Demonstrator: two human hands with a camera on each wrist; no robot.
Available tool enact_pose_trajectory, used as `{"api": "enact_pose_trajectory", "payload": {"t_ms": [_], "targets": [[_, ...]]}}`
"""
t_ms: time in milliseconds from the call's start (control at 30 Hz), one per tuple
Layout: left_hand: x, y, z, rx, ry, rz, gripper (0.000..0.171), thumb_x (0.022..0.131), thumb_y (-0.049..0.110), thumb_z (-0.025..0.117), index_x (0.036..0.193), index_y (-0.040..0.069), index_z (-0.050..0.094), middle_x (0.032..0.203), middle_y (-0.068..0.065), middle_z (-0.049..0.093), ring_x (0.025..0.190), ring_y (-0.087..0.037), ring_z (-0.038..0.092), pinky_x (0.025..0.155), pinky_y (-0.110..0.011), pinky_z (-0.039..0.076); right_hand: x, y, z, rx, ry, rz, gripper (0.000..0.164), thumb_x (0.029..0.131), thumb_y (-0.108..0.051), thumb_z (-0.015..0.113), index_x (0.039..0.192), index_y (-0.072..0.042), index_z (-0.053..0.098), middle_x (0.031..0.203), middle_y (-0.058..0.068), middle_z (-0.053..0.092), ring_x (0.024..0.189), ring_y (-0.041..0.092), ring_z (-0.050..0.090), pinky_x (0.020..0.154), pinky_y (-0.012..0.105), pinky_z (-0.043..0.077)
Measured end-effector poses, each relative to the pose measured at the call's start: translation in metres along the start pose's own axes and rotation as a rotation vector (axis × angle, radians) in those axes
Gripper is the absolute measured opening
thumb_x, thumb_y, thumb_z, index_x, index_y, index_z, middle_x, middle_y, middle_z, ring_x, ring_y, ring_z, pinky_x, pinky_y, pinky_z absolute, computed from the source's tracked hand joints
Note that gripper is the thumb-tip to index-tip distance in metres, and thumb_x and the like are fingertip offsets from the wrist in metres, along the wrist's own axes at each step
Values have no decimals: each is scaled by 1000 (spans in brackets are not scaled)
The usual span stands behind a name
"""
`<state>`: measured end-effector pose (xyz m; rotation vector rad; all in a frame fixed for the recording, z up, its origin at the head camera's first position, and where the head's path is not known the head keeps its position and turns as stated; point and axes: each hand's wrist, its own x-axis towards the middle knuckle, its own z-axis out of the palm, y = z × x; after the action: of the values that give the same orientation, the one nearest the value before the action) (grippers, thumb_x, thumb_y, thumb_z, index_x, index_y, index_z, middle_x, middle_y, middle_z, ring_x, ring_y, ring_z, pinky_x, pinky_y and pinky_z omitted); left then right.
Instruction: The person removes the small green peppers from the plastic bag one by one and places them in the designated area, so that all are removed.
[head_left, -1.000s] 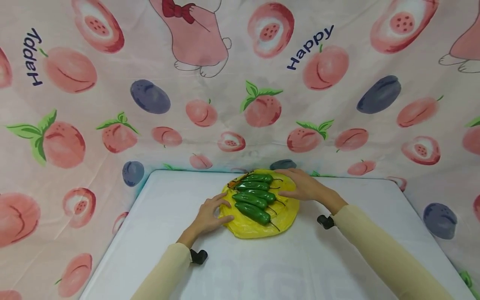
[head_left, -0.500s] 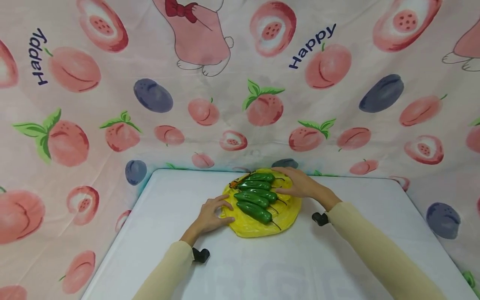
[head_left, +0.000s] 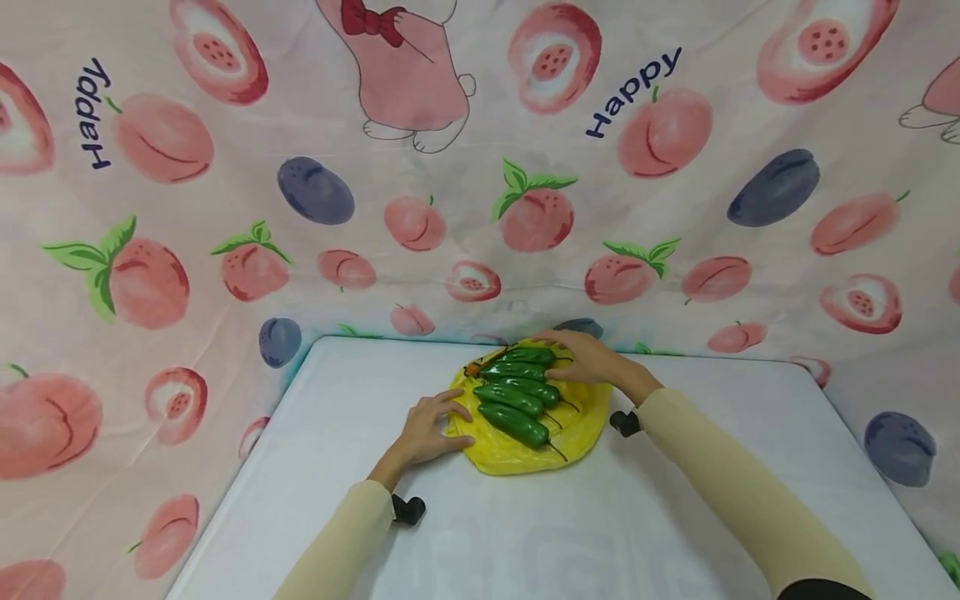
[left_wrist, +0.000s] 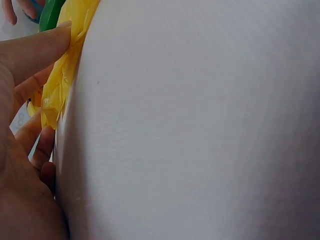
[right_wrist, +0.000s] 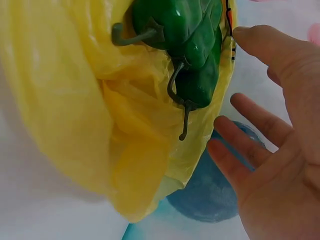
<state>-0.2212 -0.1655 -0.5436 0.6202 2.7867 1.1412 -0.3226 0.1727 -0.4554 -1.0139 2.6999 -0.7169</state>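
Several glossy green peppers (head_left: 513, 423) with thin dark stems lie side by side on a flattened yellow plastic bag (head_left: 517, 463). At the bag's left edge, my left hand (head_left: 426, 430) has its thumb and fingers spread in a loose curve. In the left wrist view its thumb tip touches the yellow plastic (left_wrist: 60, 95). My right hand (head_left: 588, 360) reaches over the bag's far right side, thumb close to the pepper stems. The right wrist view shows its fingers apart beside the bag's edge, with the pepper stem ends (right_wrist: 167, 22) near.
The bag lies near the far edge of a white table (head_left: 360, 392). A fruit-printed cloth (head_left: 420, 283) hangs behind and along the sides. Dark wrist devices (head_left: 408, 510) project from both cuffs.
My right hand has moved left, closer to the peppers. The left hand stays at the bag's left edge. The whole head view has shifted slightly.
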Motion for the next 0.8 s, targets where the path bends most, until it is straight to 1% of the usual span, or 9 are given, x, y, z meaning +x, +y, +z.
{"api": "enact_pose_trajectory", "payload": {"t_ms": [200, 400, 600, 800], "targets": [[0, 0, -1, -4, -4, 4, 28, 85, 38, 83, 107, 24, 73, 158, -8, 46, 136, -40, 41, 111, -65, 23, 15, 1, 0, 13, -43, 2, 55, 97, -17, 72, 148, -10, 52, 142, 16, 59, 128, 38, 56, 106, 58, 44], [1, 0, 0, -16, -1, 29, 29, 85, 37, 83, 109, 23, 73, 158, -9, 46, 136, -40, 41, 109, -65, 24, 25, 3, 5, 12, -87, 22, 52, 99, -14, 70, 148, -10, 54, 146, 15, 57, 134, 35, 53, 109, 55, 43], [0, 1, -1, -16, -1, 20, 28, 85, 36, 83, 108, 23, 73, 158, -9, 46, 135, -40, 42, 109, -65, 24, 34, 3, 5, -13, -105, 46, 48, 100, -7, 66, 147, -11, 55, 141, 16, 60, 132, 36, 55, 107, 54, 45], [0, 1, -1, -10, -5, -3, 28, 85, 36, 83, 108, 23, 73, 158, -7, 46, 135, -39, 42, 110, -64, 24, 43, 4, 8, -44, -125, 73, 45, 101, -5, 64, 144, -13, 58, 139, 16, 63, 130, 35, 56, 105, 52, 46]]}}
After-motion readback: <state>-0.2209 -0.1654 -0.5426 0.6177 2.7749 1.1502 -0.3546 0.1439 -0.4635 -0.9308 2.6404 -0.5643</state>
